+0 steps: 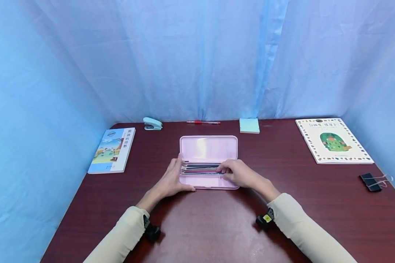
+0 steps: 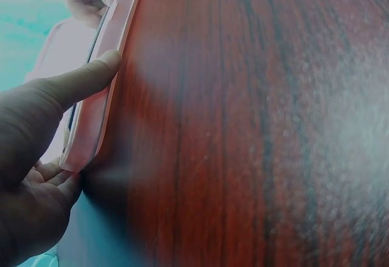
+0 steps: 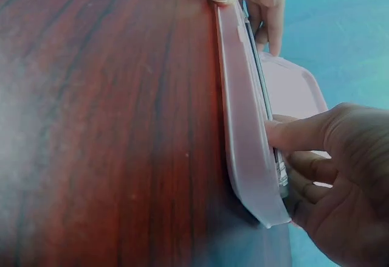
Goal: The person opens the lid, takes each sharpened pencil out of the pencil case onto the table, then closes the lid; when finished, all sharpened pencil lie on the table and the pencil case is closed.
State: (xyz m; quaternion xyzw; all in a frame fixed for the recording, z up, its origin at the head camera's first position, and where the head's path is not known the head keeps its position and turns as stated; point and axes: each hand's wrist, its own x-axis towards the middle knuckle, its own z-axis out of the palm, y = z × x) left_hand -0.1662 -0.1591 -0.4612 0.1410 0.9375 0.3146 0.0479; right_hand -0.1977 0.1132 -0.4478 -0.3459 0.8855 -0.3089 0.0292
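An open pink pencil case (image 1: pixel 199 181) lies on the table, its lid (image 1: pixel 217 148) tipped back. Several dark pencils (image 1: pixel 200 168) lie lengthwise across it. My left hand (image 1: pixel 169 179) holds the case by its left end, thumb at the front edge and fingers along the side. At the right end my right hand (image 1: pixel 239 174) pinches a dark pencil (image 3: pixel 260 72), thumb in front and fingers behind. In the right wrist view that pencil runs along the case's front wall. The right fingers hide the pencils' right ends.
A blue-covered book (image 1: pixel 112 150) is at the left and a white picture book (image 1: pixel 334 140) at the right, near a black binder clip (image 1: pixel 371 182). Along the back are a mint stapler (image 1: pixel 153 124), a red pen (image 1: pixel 203 122) and a sticky-note pad (image 1: pixel 249 125).
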